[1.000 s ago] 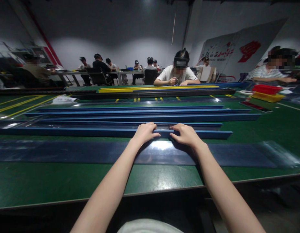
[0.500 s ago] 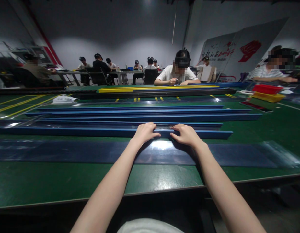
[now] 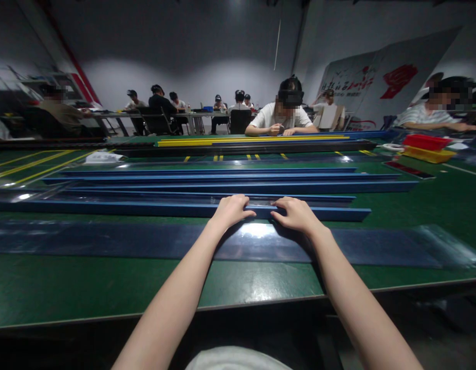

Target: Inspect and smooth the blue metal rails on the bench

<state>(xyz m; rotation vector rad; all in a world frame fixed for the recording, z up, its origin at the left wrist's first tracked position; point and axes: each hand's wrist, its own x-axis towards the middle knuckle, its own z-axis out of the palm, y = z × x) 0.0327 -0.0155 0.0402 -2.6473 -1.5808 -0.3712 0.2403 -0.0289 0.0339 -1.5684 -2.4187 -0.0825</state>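
Both my hands are on the nearest long blue channel strip [image 3: 145, 209], which lies lengthwise on the green table. My left hand [image 3: 233, 209] grips its near wall, thumb in front and fingers over the top edge. A short way to the right, my right hand [image 3: 294, 211] holds the same wall in like manner. The fingertips are partly hidden inside the channel. In front of it, under my wrists, lies a flat dark-blue strip in clear plastic film [image 3: 361, 245]. Several more blue channel strips [image 3: 299, 186] lie parallel just behind.
The green table [image 3: 107, 293] has its front edge close to me. Farther back lie yellow strips [image 3: 261, 139], a white packet [image 3: 104, 158] and a phone [image 3: 409, 170]. Red [image 3: 426, 142] and yellow [image 3: 429, 154] trays stand at right. A person [image 3: 281, 113] sits opposite.
My hands keep the same hold on the blue channel strip. The whole view has shifted very slightly; nothing on the table has visibly moved.
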